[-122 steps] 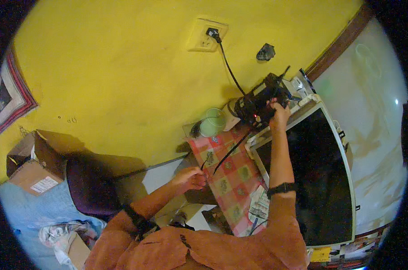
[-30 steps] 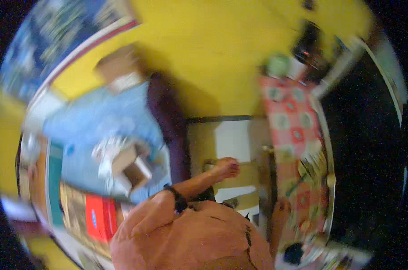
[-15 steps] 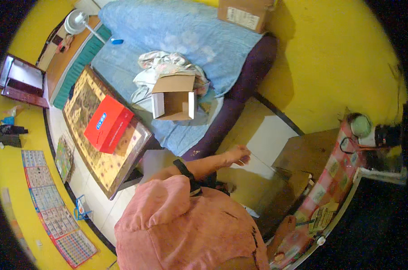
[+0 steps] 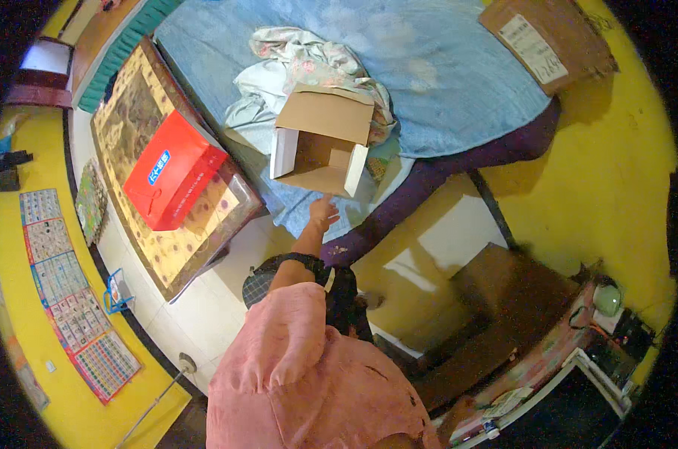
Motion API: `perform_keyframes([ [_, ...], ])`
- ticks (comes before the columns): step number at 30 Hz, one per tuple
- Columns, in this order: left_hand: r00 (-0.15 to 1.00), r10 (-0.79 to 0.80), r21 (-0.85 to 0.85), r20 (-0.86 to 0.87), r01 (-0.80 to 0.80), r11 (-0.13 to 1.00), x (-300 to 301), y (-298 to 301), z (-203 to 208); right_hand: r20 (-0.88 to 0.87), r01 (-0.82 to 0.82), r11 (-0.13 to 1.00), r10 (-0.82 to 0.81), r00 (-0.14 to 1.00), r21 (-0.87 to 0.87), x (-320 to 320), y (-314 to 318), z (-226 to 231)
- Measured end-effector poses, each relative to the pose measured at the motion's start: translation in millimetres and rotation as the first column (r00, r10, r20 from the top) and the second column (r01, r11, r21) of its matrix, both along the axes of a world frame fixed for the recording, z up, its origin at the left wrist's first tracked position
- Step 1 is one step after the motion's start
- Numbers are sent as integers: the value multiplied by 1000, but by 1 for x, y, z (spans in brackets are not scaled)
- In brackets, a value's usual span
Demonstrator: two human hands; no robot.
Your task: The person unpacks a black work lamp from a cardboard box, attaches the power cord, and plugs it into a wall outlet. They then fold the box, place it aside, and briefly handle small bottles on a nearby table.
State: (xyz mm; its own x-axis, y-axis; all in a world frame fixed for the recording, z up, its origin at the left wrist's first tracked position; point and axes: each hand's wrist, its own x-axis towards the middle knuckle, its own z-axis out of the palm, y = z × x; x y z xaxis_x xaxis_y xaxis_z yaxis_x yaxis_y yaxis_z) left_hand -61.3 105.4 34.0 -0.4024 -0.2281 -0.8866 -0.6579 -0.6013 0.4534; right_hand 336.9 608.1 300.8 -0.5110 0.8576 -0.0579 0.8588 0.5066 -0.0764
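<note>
My left hand [image 4: 323, 215] reaches forward over the edge of the bed, its fingers apart and nothing seen in it. It is just in front of the near edge of a cardboard box [image 4: 322, 178], brown inside with white side walls; whether they touch I cannot tell. The box lies with its opening toward me and a brown flap [image 4: 325, 114] raised, on the blue bedspread [image 4: 443, 82]. Crumpled pale floral cloth [image 4: 309, 63] is bunched behind it. My right hand is out of sight; only a bit of that arm shows at the lower edge.
Left of the bed, a red gift bag [image 4: 174, 172] lies on a patterned low table [image 4: 122, 112]. A closed brown carton [image 4: 552, 45] sits at the bed's far right corner. A dark round stool [image 4: 260, 284] is beneath my left arm. A dark brown surface [image 4: 503, 314] extends on the right.
My left hand has swung forward and left, from above the floor to the front of the box. The view has shifted closer to the bed. My right forearm has dropped out of sight.
</note>
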Motion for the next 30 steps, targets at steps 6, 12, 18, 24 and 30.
perform_keyframes([
  [6,971,154,49,-184,-147,988,-16,4,-45,56,-20,1000,20,998,-3,2,8,-1],
  [12,780,-495,-565,-383,226,793,-2,-28,-24,61,-19,1000,21,998,-24,16,16,-8],
  [18,901,-308,-16,-306,318,948,37,-51,111,52,9,998,-6,999,-55,29,46,-27],
  [24,533,-766,-156,-359,775,612,54,13,188,-456,-323,861,123,881,-392,-70,-76,10],
  [30,-289,-913,-602,-287,796,-63,91,105,256,-164,-921,380,917,363,87,-133,-221,66],
])
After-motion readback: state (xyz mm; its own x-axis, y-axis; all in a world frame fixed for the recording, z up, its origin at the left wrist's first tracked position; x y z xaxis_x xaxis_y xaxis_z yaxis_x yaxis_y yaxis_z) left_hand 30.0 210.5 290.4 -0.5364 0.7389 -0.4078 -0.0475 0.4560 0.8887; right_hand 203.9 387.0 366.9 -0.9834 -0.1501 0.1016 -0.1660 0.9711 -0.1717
